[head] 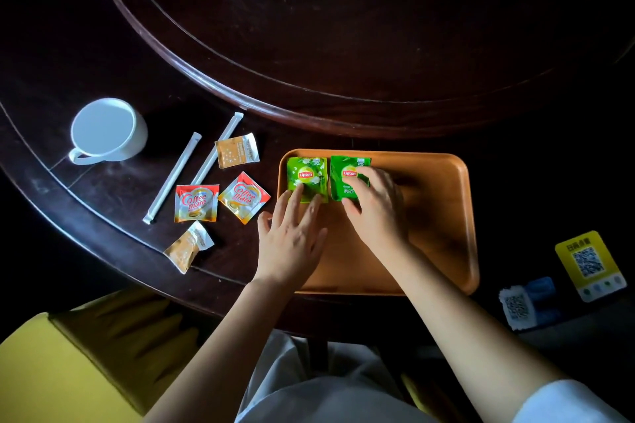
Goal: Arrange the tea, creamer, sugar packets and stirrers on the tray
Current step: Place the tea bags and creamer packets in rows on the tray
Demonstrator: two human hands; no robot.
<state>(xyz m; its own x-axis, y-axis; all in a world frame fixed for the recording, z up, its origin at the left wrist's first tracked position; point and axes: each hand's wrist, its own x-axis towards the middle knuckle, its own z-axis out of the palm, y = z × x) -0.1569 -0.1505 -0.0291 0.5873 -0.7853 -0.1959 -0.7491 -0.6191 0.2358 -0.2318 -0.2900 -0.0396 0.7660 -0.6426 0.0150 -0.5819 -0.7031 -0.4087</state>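
Two green Lipton tea packets lie side by side in the far left corner of the orange-brown tray (443,216). My left hand (292,233) rests flat with its fingertips on the left tea packet (305,175). My right hand (374,206) pinches the right tea packet (347,172) between thumb and fingers. Left of the tray on the dark table lie two Coffee-mate creamer packets (196,203) (244,197), two tan sugar packets (237,150) (187,247) and two white wrapped stirrers (173,177) (220,146).
A white cup (106,130) stands at the far left. A raised round turntable edge (220,86) curves behind the items. A yellow QR card (589,264) and a blue-white one (525,306) lie right of the tray. A yellow chair (68,364) is at lower left.
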